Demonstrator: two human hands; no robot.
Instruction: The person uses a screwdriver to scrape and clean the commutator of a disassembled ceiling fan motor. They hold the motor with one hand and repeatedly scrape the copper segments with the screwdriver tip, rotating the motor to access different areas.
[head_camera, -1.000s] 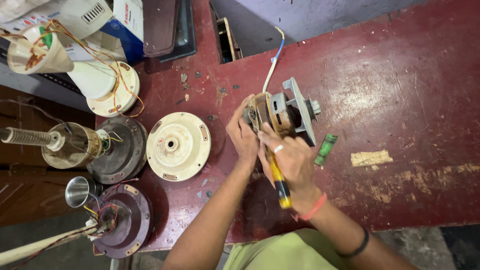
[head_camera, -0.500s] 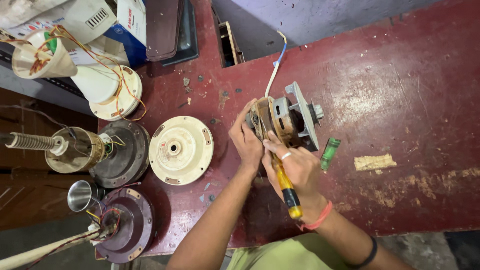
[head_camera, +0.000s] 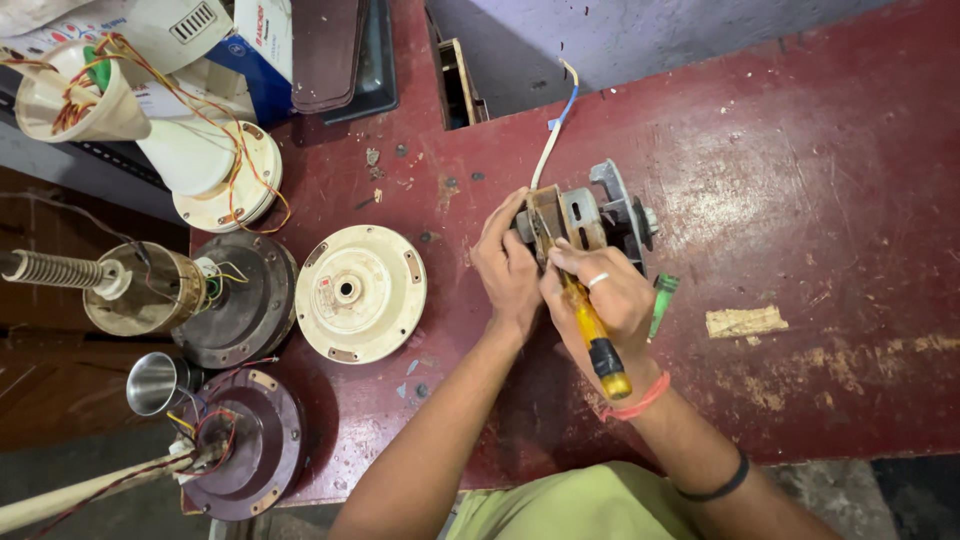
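Observation:
A small grey electric motor (head_camera: 600, 212) with a metal bracket and a white and blue wire lies on the dark red workbench (head_camera: 800, 180). My left hand (head_camera: 507, 270) grips its left end and steadies it. My right hand (head_camera: 605, 300) is closed around a screwdriver (head_camera: 595, 335) with a yellow and black handle, whose tip is pressed against the motor's near side. A ring shows on one finger of the right hand and an orange band sits on that wrist.
A cream round fan cover (head_camera: 360, 292) lies left of my hands. Further left stand several ceiling fan motors (head_camera: 235, 300) with loose wires, a white fan housing (head_camera: 215, 165) and a steel cup (head_camera: 155, 382). A green tester (head_camera: 661, 300) and a wood chip (head_camera: 745, 321) lie to the right.
Both hands stay on the motor. The screwdriver has shifted slightly in my right hand, its handle angled a little more toward my wrist.

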